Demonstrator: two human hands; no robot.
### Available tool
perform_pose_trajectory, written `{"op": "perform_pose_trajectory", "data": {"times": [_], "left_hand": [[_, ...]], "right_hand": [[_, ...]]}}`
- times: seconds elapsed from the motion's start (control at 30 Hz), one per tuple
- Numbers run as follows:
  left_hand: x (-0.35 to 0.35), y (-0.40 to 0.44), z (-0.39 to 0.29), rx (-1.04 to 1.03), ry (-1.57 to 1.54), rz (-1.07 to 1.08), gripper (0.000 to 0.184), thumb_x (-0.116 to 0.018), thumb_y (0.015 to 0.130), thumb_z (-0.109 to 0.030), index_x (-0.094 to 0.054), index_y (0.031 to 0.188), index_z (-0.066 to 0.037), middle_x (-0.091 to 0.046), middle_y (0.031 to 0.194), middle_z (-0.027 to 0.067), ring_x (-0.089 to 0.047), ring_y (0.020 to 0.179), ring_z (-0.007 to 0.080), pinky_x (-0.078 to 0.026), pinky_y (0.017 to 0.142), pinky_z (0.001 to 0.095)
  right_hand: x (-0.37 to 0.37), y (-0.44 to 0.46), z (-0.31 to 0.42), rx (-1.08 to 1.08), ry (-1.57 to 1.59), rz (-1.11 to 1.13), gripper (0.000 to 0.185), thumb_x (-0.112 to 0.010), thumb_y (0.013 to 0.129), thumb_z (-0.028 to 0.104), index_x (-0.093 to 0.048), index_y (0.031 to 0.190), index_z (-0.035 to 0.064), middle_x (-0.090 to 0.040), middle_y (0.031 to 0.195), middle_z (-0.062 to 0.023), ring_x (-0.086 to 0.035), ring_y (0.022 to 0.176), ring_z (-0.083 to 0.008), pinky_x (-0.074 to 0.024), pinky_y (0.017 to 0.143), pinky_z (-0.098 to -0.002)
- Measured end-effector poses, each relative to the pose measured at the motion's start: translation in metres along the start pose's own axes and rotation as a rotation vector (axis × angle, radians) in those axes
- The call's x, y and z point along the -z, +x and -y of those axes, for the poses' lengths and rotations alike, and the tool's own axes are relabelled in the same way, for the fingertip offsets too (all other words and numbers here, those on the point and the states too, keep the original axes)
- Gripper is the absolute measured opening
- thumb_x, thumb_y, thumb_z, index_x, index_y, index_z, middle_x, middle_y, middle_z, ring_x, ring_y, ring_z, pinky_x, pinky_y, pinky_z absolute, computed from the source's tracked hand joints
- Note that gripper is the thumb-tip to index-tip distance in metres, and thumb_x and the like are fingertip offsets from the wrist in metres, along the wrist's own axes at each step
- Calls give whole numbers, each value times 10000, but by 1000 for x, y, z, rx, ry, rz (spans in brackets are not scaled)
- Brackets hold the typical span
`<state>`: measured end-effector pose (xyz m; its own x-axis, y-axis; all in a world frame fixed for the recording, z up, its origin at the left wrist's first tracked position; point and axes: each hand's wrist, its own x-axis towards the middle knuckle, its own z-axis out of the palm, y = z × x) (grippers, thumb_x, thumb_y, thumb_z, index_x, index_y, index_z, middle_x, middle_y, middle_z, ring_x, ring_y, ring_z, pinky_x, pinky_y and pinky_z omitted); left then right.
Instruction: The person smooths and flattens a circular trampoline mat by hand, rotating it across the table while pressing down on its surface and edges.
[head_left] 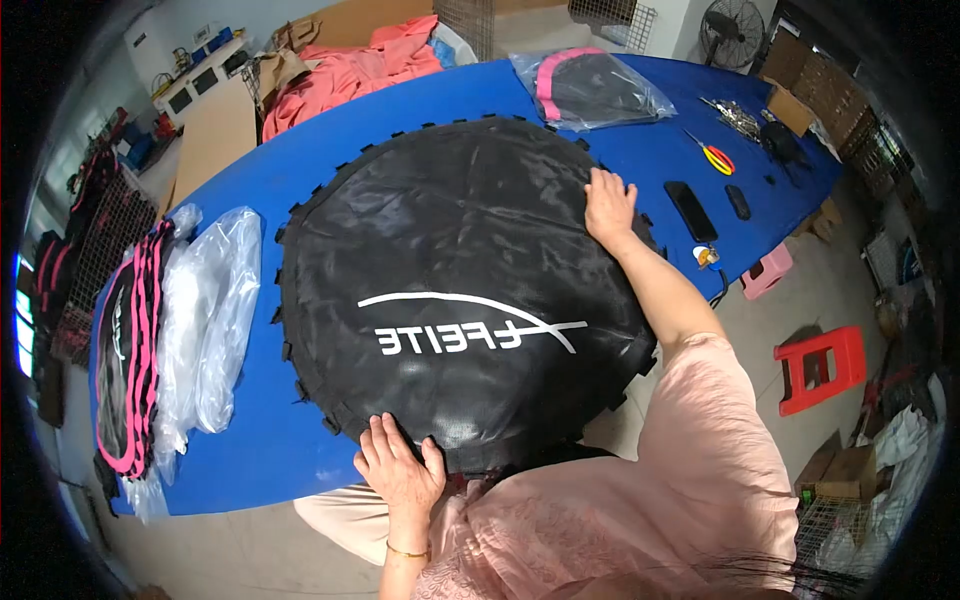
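A round black trampoline mat (450, 230) lies spread on the blue-covered table (270, 440), its rim lined with small black tabs. White lettering and a curved white stroke on it appear upside down from where I sit. My left hand (402, 468) rests on the near edge of the mat, fingers spread and holding nothing. Over at the far right edge, my right hand (610, 205) lies on the mat, also open with its fingers apart. Part of the mat's near edge hangs past the table towards my lap.
Pink-edged folded mats (130, 350) and clear plastic bags (220, 310) lie at the left. A bagged black-and-pink mat (590, 88) is at the back. To the right are a phone (690, 210), yellow-and-red scissors (716, 158) and metal pieces (738, 120). A red stool (820, 370) stands on the floor.
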<state>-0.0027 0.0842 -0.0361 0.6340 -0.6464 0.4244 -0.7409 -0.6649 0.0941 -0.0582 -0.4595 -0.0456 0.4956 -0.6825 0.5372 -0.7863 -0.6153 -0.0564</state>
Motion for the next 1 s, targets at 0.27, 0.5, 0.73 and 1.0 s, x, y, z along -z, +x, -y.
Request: {"op": "perform_pose_trajectory", "data": {"times": [0.27, 0.5, 0.73, 1.0], "left_hand": [[8, 1, 0, 18, -27, 27, 661, -603, 921, -385, -546, 1383, 85, -590, 1370, 259, -537, 1226, 416, -396, 976, 511], [9, 0, 1, 25, -40, 48, 686, -622, 918, -397, -535, 1402, 82, -587, 1380, 249, -528, 1247, 408, -398, 982, 505], [8, 1, 3, 18, -42, 50, 687, -629, 914, -403, -544, 1393, 82, -588, 1378, 251, -530, 1246, 403, -401, 973, 500], [8, 1, -3, 53, -89, 62, 655, -626, 913, -371, -536, 1393, 66, -577, 1375, 264, -528, 1212, 430, -417, 962, 508]], "right_hand": [[10, -15, 39, 269, 77, 71, 457, -506, 1073, 248, -454, 1501, 95, -516, 1530, -120, -442, 1449, -308, -256, 1196, -635], [35, -34, -45, 21, -108, 187, 484, -433, 1101, 330, -429, 1527, 100, -484, 1553, -149, -396, 1478, -352, -252, 1186, -662], [46, -52, -51, -91, 4, 152, 528, -466, 1090, 376, -423, 1522, 75, -534, 1488, -178, -473, 1410, -354, -294, 1149, -674], [12, -21, -48, -70, 165, 68, 454, -469, 1096, 331, -516, 1428, 24, -635, 1328, -194, -553, 1291, -379, -374, 1109, -602]]}}
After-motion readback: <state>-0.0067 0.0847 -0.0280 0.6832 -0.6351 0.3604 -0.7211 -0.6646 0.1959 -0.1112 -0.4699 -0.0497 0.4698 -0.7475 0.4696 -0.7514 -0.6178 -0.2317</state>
